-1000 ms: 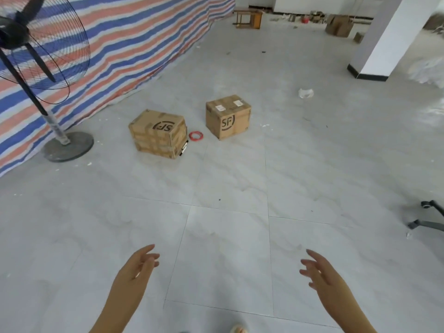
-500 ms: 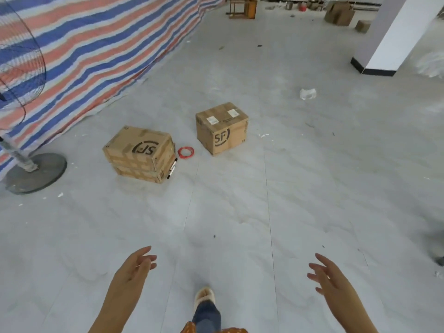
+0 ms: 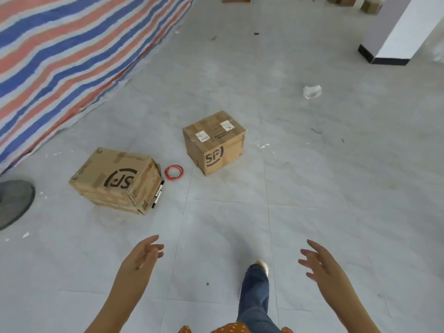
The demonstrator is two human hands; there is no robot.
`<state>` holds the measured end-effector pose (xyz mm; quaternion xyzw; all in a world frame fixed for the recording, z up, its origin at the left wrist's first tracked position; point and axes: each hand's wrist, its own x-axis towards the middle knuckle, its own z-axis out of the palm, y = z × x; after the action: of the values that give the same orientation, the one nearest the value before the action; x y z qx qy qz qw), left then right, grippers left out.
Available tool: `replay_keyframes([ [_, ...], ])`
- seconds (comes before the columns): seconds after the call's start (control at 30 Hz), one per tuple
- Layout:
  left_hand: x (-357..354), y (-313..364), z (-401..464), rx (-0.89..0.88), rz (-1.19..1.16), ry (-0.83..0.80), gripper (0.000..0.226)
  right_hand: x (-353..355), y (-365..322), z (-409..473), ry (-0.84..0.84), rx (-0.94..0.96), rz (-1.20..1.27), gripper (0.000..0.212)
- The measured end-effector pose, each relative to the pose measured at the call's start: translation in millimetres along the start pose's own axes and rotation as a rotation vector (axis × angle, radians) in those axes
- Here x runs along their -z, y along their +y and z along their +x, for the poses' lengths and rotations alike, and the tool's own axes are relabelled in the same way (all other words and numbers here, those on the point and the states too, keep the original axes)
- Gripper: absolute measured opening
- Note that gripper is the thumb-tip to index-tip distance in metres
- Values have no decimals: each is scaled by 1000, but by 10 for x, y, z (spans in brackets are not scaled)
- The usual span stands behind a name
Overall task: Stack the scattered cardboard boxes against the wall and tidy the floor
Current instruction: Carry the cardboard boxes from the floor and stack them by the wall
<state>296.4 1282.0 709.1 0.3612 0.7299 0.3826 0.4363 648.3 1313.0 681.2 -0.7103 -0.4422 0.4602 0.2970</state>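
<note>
Two brown cardboard boxes with SF logos sit on the grey tiled floor. The wider box (image 3: 115, 180) lies at the left, near the striped tarp. The smaller box (image 3: 213, 141) stands upright to its right, with white labels on top. Between them lie a red wire coil (image 3: 174, 172) and a black-and-white marker (image 3: 158, 194) against the wider box's side. My left hand (image 3: 143, 258) and my right hand (image 3: 319, 261) are held out low in front of me, fingers spread, empty, well short of both boxes.
A red, white and blue striped tarp (image 3: 72, 51) covers the wall at left. A fan's round base (image 3: 13, 203) sits at the far left edge. Crumpled white plastic (image 3: 311, 91) lies further out. A white pillar (image 3: 398, 32) stands at right. My leg and foot (image 3: 257, 284) step forward.
I have walked toward the boxes, which now appear larger and closer. The fan has slid mostly out of view at left. Both hands stay spread and empty.
</note>
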Motion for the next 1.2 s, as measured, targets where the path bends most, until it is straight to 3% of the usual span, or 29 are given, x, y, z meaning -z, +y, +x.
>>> replay_keyframes([
  [0.17,-619,511,807,63,-67,83,24,378,-555,1336,-55,21,2,29],
  [0.4,-1360,1220,1920,89,-15,80,23,638,-1321,2993,-137,36,-63,31],
  [0.7,-1632,1809,3756,159,-54,129,22,228,-2138,4815,-175,25,-72,29],
  [0.93,-1574,2630,5265,121,-25,183,28,-160,-3199,6194,-232,19,-78,36],
  [1.07,-1664,2774,5819,198,-49,242,35,-428,-3551,6963,-324,43,-160,37],
  [1.2,-1919,2629,6363,353,-129,347,22,-737,-3688,7812,-470,3,-307,38],
])
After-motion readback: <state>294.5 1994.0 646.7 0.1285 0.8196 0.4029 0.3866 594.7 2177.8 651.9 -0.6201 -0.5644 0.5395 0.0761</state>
